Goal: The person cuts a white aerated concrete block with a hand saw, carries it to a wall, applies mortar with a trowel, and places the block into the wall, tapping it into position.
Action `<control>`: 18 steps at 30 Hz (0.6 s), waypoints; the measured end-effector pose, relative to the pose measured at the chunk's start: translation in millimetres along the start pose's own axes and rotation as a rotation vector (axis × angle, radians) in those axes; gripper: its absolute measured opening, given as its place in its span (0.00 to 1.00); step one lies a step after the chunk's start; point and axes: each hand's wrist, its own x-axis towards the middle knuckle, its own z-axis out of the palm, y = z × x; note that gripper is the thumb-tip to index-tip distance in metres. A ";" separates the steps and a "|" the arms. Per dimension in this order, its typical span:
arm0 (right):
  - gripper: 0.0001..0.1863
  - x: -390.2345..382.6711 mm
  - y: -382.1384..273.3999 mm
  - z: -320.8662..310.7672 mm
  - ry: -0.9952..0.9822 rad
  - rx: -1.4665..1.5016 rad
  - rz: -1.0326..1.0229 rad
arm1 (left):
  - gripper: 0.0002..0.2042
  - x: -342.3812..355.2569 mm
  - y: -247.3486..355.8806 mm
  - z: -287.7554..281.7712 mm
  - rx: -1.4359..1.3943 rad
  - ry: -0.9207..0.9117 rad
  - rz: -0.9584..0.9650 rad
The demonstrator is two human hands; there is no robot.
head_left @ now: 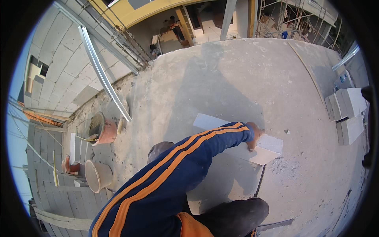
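My left arm, in a navy sleeve with orange stripes, reaches across from the lower left. My left hand (256, 136) is bent over a long pale-grey lightweight concrete block (269, 149) and grips it near its right end. The block lies slantwise on the concrete floor, its middle hidden behind my sleeve. Whitish dust and crumbs lie beside its right end. A thin dark strip (260, 181) runs from the block toward my knee (241, 213). Another dark flat strip (276, 224) lies beyond that knee. My right hand does not show.
Pale blocks (347, 110) are stacked at the right. At the left stand a mortar-stained reddish bucket (107, 132) and a beige bucket (103, 175). A long metal channel (103, 75) leans near the block wall (65, 51). Scaffolding (290, 19) and distant people are beyond the floor's far edge.
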 end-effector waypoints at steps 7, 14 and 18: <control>0.33 -66.2 -19.4 -96.7 -0.055 -0.279 -0.061 | 0.56 -97.4 -21.8 24.0 -0.093 0.235 0.066; 0.35 -120.2 -226.3 -179.3 -0.191 -0.729 -0.483 | 0.46 -320.7 -83.5 2.6 -0.327 0.517 -0.190; 0.47 -174.6 -366.3 -180.7 -0.236 -0.838 -0.624 | 0.39 -477.5 -82.3 -19.0 -0.501 0.619 -0.549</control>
